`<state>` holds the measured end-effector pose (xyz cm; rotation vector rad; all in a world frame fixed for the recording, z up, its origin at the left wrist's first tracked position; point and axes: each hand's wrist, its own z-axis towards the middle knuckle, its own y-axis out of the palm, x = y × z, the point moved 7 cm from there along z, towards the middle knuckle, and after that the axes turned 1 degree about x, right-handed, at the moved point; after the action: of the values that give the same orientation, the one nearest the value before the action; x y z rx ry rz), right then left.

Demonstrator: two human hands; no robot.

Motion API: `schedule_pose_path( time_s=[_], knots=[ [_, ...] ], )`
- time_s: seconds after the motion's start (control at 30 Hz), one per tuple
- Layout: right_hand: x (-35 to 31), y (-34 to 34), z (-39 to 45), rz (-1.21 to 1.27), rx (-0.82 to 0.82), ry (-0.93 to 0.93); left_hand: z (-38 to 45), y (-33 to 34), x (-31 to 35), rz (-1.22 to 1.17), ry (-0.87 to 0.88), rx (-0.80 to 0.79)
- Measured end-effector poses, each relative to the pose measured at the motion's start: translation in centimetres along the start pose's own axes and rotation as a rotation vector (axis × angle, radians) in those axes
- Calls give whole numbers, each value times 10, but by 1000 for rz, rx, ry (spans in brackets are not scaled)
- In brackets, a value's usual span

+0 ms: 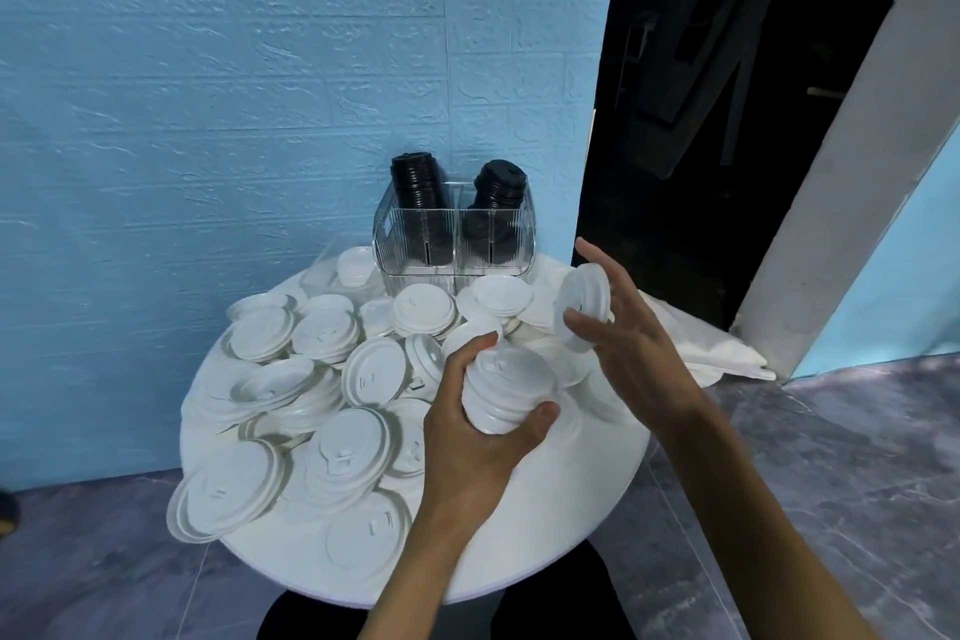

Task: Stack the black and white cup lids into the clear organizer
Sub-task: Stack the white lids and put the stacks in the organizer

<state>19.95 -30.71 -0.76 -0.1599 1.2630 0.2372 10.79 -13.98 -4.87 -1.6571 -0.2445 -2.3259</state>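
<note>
Two hands work above a round white table (587, 509). One, the left hand (470, 437), has its fingers and thumb curled round a short stack of white lids (506, 392), thumb at the near edge of the stack and fingertips at its far left edge; how many lids the stack holds cannot be told, though several rims show. One more white lid (582, 307) is pinched on edge in the right hand (623, 327), whose fingers lie narrowly about it, the index finger reaching up past its far rim; this lid hangs just right of and beyond the left hand's stack, not touching it. Beyond both sets of fingertips stands one clear organizer (452, 237) against a blue wall (234, 94), with two front compartments visible side by side. Two tilted stacks of black lids (418, 187) stand in it, one per side, the second stack of black lids (498, 195) leaning in the right compartment. Left of the left hand's fingers, loose white lids (311, 405) cover the table in overlapping heaps, well over twenty and too jumbled to count exactly. Right of the right hand's fingers, one crumpled white plastic bag (717, 353) lies off the table's edge.
</note>
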Motion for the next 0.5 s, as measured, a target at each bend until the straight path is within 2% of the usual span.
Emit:
schedule_pose_path(
  time_s=[0.13,0.27,0.5],
  knots=[
    [-5,24,-11,100,-2,-1,-1,3,5,-20,-8,-29],
    [6,46,-25,44,-14,62,1,2,7,-31,13,-14],
    [19,54,-35,104,-161,256,3,-1,7,-65,11,-23]
  ],
)
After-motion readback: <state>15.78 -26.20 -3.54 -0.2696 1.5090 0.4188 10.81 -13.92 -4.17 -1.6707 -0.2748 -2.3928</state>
